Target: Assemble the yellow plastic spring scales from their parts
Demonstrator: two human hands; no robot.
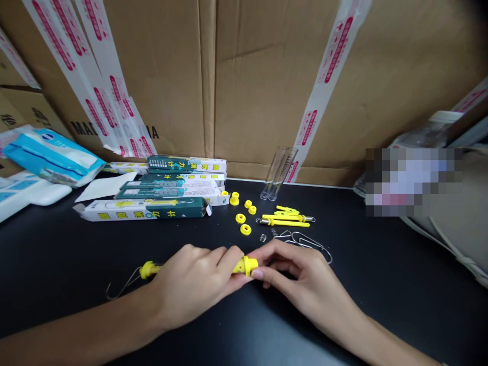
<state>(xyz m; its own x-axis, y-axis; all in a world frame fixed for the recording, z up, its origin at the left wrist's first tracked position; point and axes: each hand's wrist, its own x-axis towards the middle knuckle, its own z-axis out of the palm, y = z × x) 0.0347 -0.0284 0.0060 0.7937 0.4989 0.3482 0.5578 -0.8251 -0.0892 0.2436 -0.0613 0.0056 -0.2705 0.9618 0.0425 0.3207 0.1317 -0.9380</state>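
Well short of tabletop's far edge [324,187], hands [196,277] gripping yellow spring scale [249,266], boxes [143,209] beyond

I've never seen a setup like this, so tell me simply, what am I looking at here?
There's no machine: these are one person's bare hands, in a single picture from a camera worn on that person's head, looking forward and down. The left hand grips a long yellow piece with a hook at one end; the right hand pinches near its other end. Beyond them on the black table are yellow rings, yellow strips, bent wires, clear tubes and printed boxes. Cardboard stands behind.
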